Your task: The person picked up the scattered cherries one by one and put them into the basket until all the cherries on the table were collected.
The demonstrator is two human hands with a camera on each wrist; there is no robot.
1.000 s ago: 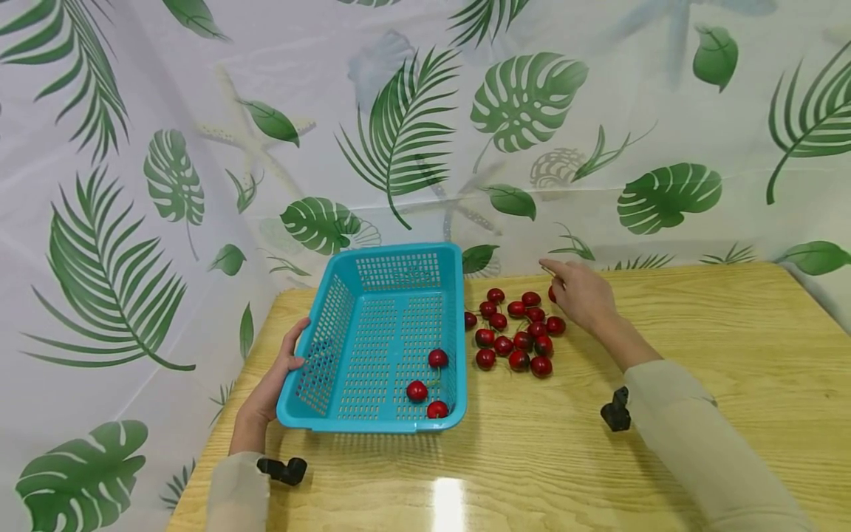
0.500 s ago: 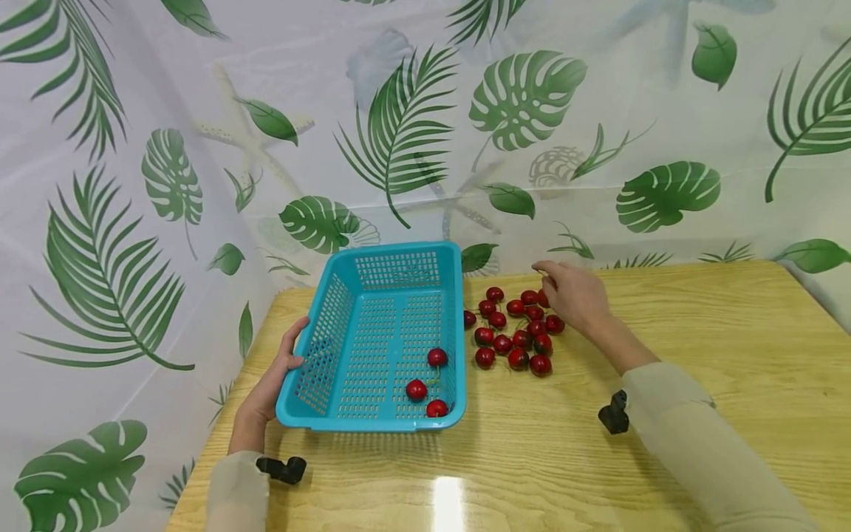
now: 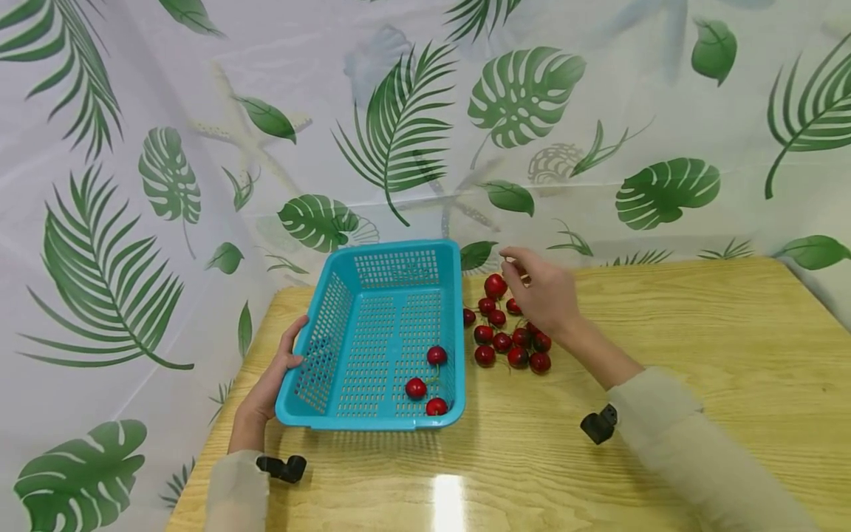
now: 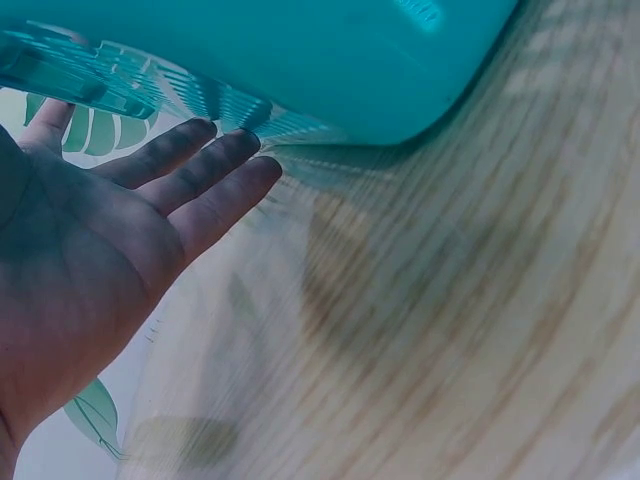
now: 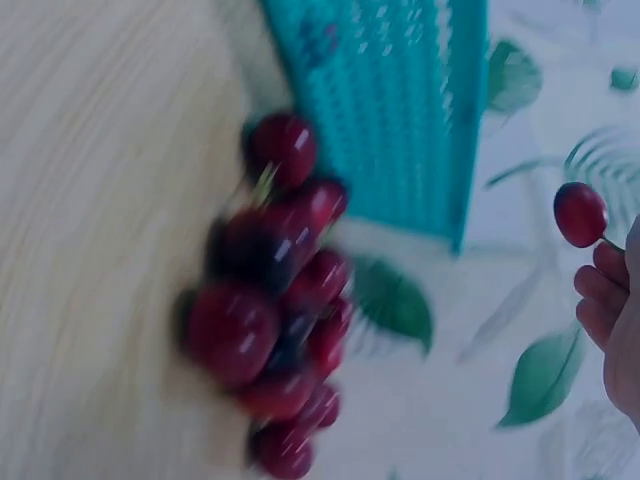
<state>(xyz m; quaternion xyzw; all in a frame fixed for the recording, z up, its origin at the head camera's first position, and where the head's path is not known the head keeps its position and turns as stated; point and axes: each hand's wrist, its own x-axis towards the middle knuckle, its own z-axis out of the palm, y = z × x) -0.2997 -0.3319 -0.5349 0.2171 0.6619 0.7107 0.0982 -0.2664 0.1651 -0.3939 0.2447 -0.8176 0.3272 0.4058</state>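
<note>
My left hand (image 3: 274, 377) holds the blue plastic basket (image 3: 302, 423) at its left side, the thumb over the rim. Its other fingers lie along the outer wall, as the left wrist view shows. Three red cherries (image 3: 416, 389) are in the basket's right front part. Over the back of a cherry pile, my right hand (image 3: 544, 295) pinches the stem of one cherry (image 5: 580, 215), which dangles below the fingertips. Several loose cherries (image 3: 501, 342) lie on the table right of the basket, some partly hidden by that hand.
The wooden table (image 3: 718, 355) runs along a leaf-print cloth (image 3: 399, 177) that hangs behind it and on the left. A black wrist-camera mount (image 3: 600, 425) sits on each sleeve. The basket's right wall stands close beside the cherry pile.
My right hand has moved left and slightly up from the pile's right edge, carrying one cherry with it. The left hand and the basket have stayed in place.
</note>
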